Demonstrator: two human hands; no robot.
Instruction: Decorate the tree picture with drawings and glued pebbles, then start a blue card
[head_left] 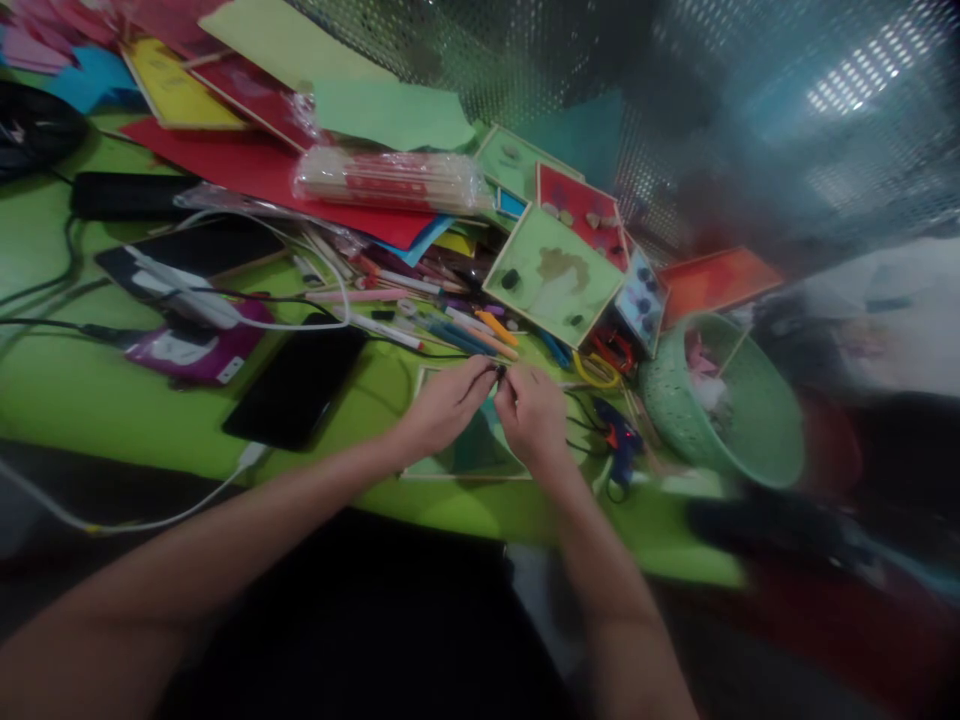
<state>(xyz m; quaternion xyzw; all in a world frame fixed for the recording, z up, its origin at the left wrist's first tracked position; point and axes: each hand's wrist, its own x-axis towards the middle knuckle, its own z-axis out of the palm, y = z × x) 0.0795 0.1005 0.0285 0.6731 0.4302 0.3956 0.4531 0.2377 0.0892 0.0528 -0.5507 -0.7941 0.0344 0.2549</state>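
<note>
My left hand point(448, 402) and my right hand point(537, 412) meet at the fingertips, both closed in a pinch. A small dark piece point(501, 371) shows between the fingers; its kind is too small to make out. Under the hands lies a green card panel point(429, 464) edged with thin wooden sticks, partly hidden by them. Just right of my right hand, a blue and orange glue gun point(621, 440) with a small red light rests on the table.
The green table point(135, 425) holds a black phone point(300, 385), a purple box point(202, 350), cables, pens and a plastic-wrapped bundle of sticks point(390, 180). Framed cards point(556, 272) decorated with stones lean behind. A green basket point(765, 420) stands at right.
</note>
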